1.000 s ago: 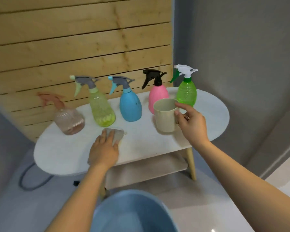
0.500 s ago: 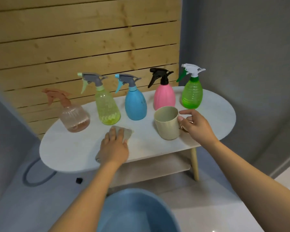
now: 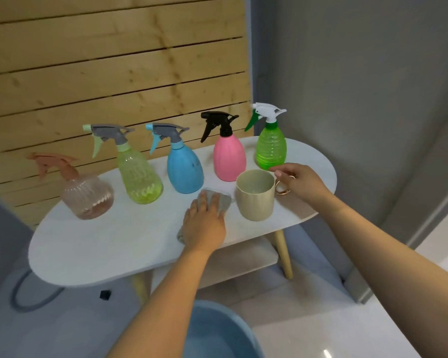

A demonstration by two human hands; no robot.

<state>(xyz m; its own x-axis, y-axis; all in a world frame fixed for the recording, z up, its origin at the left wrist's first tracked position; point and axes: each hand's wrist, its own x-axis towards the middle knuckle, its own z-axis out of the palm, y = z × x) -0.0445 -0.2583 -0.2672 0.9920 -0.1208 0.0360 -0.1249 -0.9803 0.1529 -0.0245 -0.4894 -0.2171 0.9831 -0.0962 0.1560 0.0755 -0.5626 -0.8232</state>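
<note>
A beige mug (image 3: 255,200) stands upright on the white oval table (image 3: 101,241), right of centre. My right hand (image 3: 303,184) grips its gold ring handle from the right, thumb on top. My left hand (image 3: 204,223) lies flat on a grey cloth (image 3: 223,201) and presses it onto the tabletop just left of the mug. The cloth's far edge shows beyond my fingers, close to the mug's base. Most of the cloth is hidden under my palm.
Along the table's back stand several spray bottles: peach (image 3: 87,196), yellow (image 3: 140,177), blue (image 3: 184,171), pink (image 3: 229,158), green (image 3: 270,148). A blue basin (image 3: 217,332) sits on the floor below me. A lower shelf (image 3: 243,262) sits under the top. Walls rise behind and to the right.
My left hand has slid the cloth to the right across the table, from in front of the yellow bottle to beside the mug. My right hand has kept hold of the mug handle.
</note>
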